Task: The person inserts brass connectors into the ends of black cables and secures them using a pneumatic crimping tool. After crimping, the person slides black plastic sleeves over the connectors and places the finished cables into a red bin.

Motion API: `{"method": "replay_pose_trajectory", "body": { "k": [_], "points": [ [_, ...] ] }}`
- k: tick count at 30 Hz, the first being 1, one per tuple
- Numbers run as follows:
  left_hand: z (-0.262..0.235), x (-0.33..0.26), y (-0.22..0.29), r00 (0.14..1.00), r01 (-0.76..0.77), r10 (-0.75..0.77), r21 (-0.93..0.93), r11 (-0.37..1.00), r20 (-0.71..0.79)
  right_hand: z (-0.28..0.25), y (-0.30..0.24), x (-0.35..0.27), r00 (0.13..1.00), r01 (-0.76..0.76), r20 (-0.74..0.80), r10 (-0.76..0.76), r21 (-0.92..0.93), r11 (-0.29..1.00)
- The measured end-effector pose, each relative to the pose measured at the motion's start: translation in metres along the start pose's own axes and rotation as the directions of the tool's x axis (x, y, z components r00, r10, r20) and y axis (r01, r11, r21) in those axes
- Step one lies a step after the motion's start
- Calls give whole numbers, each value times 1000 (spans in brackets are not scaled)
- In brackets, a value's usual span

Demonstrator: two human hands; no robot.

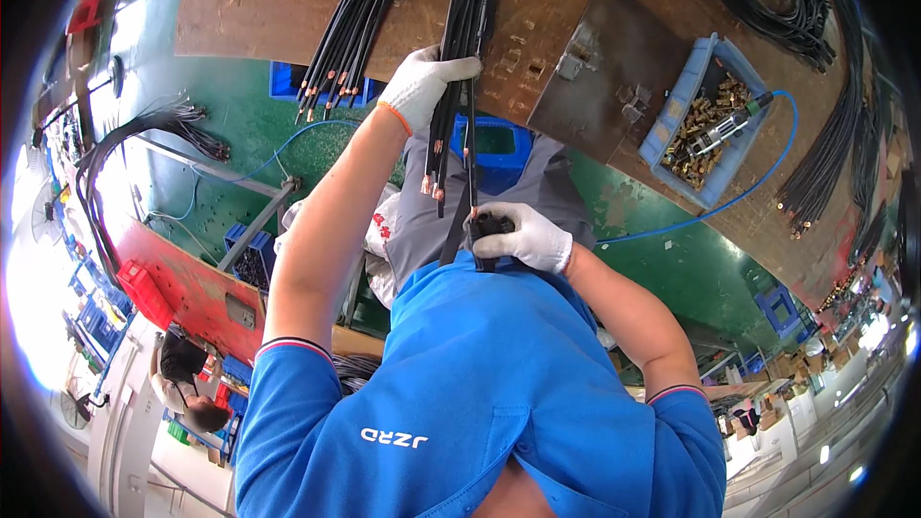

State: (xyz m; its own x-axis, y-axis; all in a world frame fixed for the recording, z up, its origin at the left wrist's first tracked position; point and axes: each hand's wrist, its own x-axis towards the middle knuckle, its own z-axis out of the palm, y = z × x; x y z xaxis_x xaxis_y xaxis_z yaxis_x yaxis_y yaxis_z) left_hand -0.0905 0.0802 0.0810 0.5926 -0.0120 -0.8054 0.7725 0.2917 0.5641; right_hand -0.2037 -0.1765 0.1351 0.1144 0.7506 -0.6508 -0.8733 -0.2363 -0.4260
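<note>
My left hand [418, 88], in a white glove, is closed around a bundle of black cables [445, 129] that hangs over the table's near edge. Bare copper ends [437, 194] show at the bundle's lower tips. One cable [471, 168] reaches lower than the others, its copper end beside my right hand [530, 238]. That hand, gloved too, is closed on dark black pieces [489, 227] close to my waist; their exact kind is too dark to make out. Whether the single cable's tip touches or enters them, I cannot tell.
Another cable bundle [361, 14] lies left on the brown table [249, 0]. To the right are a dark metal plate [606, 62] and a blue bin [669, 107] of brass fittings. An air tool [720, 133] with a blue hose [739, 200] rests across it. A person [182, 364] is at far left.
</note>
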Motion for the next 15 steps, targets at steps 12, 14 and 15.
{"method": "replay_pose_trajectory", "body": {
  "k": [12,14,15],
  "points": [
    [-12,-3,4,1000,-23,24,133,991,-8,-21,-61,75,846,301,-468,-256,23,953],
    [-14,-12,15,999,-30,32,99,995,-19,-36,-89,100,780,312,-548,-302,-79,947],
    [-21,-11,15,999,-42,42,64,997,-2,-42,-105,112,720,310,-586,-371,-205,928]
  ]
}}
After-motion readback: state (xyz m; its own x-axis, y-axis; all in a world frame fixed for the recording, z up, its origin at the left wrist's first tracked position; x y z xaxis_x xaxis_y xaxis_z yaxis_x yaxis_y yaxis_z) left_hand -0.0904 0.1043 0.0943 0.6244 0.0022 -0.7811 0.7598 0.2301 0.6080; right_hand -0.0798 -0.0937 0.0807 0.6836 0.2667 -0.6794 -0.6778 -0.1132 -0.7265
